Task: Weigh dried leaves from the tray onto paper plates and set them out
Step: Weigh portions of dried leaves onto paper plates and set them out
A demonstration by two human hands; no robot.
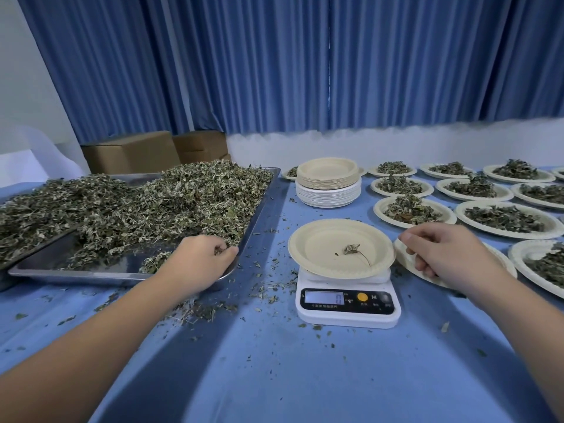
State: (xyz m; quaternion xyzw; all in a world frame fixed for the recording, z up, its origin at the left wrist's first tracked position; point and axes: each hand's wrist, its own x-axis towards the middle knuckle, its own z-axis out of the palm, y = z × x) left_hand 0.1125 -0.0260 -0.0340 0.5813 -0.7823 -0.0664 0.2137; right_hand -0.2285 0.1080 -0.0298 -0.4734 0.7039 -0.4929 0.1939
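Observation:
A steel tray point(262, 206) at the left holds a big heap of dried leaves point(158, 203). My left hand point(204, 257) reaches into the tray's near right corner, fingers curled on a small bunch of leaves. A cream paper plate point(320, 248) sits on the white scale point(348, 303) with one leaf sprig point(352, 249) in it; the display reads 0. My right hand point(439, 251) hovers just right of that plate with loosely curled fingers, holding nothing that I can see. It is above another paper plate point(500, 261).
A stack of unused paper plates point(328, 186) stands behind the scale. Several plates filled with leaves point(412, 210) cover the table's right side. Leaf crumbs litter the blue cloth point(274, 361). Cardboard boxes point(131, 154) and blue curtains are at the back.

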